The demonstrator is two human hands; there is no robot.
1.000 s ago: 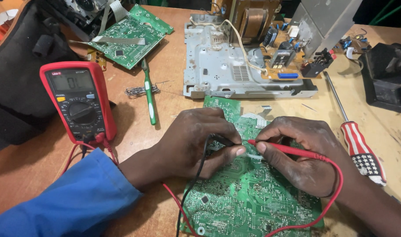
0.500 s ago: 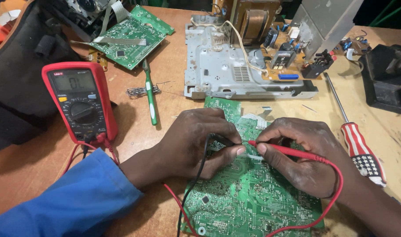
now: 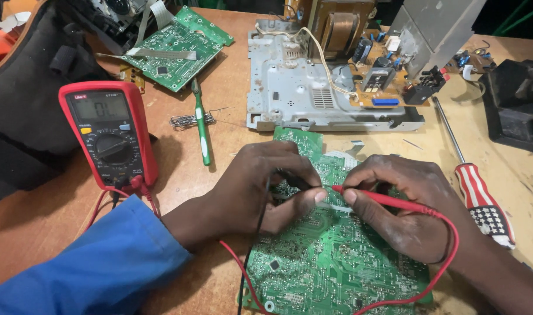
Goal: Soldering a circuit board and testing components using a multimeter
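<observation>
A green circuit board (image 3: 336, 262) is laid flat on the wooden bench (image 3: 231, 146) at 6 o'clock in the view, under both hands. The left hand (image 3: 260, 189) is rested on the board's upper left part, fingers curled tight around a black probe (image 3: 289, 179), whose black lead is run down toward 6 o'clock. The right hand (image 3: 406, 204) is placed at 3 o'clock of the left, thumb and forefinger pinched closed on a red probe (image 3: 383, 201); its tip is set on the board just beside the left thumb. The red lead (image 3: 447, 256) is looped around the right wrist side and back across the board. A red multimeter (image 3: 109, 137) is stood at 9 o'clock, well apart from the board, with both leads plugged at its lower edge. A striped screwdriver (image 3: 482, 204) is laid at 3 o'clock, near the right hand. A grey metal chassis (image 3: 301, 87) is seen at 12 o'clock, a second green board (image 3: 176, 46) at 11 o'clock, and a green-handled tool (image 3: 201, 125) between them.
</observation>
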